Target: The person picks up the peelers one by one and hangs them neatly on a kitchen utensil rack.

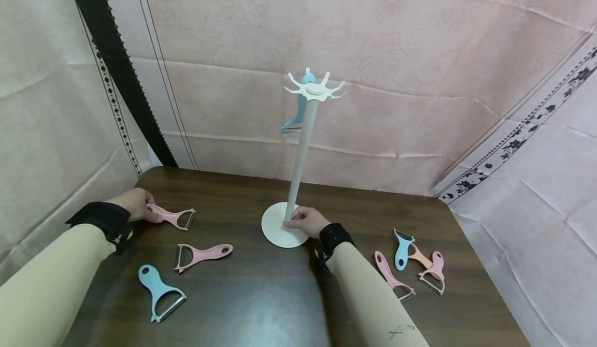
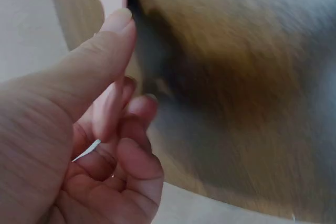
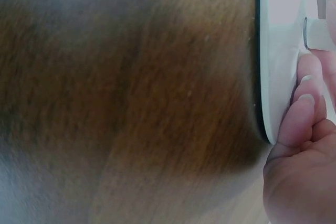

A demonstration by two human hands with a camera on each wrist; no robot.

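Pink peeler (image 1: 169, 216) lies in the left hand (image 1: 134, 204) near the table's (image 1: 261, 290) left edge, its blade end towards the white stand (image 1: 301, 153); that grip is a narrow pinch, thumb against fingers on the handle. The right hand (image 1: 309, 221) holds the stand low, by its round base (a blue peeler (image 1: 300, 107) hangs up top, I notice).

Soft, fairly even light fills the head view, with pale glare on the dark brown wooden desk (image 1: 261, 305) and a shadow beside the right beige sleeve (image 1: 373, 295). The left wrist view blurs the desk and washes out top right; the right wrist view renders its grain softly, the round white base (image 3: 283, 40) bright.
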